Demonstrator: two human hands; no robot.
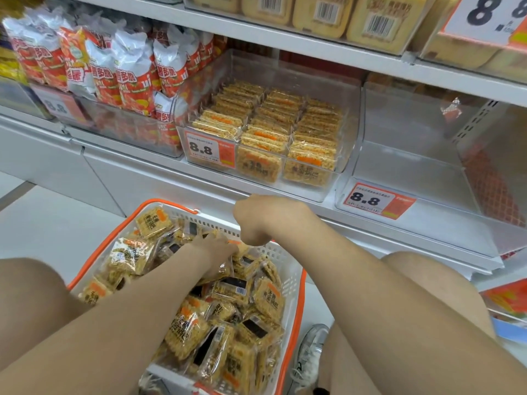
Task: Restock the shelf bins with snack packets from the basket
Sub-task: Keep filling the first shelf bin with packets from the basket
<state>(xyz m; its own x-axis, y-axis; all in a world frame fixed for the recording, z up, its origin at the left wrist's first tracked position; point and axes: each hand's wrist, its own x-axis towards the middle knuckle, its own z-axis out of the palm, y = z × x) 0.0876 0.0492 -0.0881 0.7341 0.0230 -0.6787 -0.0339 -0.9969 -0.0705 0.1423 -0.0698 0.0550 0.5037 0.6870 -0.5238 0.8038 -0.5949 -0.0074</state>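
Observation:
A white basket with orange rim (296, 283) sits on the floor between my knees, full of clear snack packets (188, 329) of golden rice crackers. My left hand (219, 249) is down among the packets at the basket's far end, fingers closed around one. My right hand (265, 220) hovers just above it, bent down at the wrist, fingertips touching the same packet. On the shelf above, a clear bin (265, 129) holds three neat rows of the same packets. To its right stands an empty clear bin (410, 155).
Red-and-white snack bags (119, 72) fill the bin at left. Price tags reading 8.8 (208, 151) hang on the bin fronts. Yellow boxed goods (379, 21) line the upper shelf. My bare knees flank the basket; a shoe (309, 357) shows at lower right.

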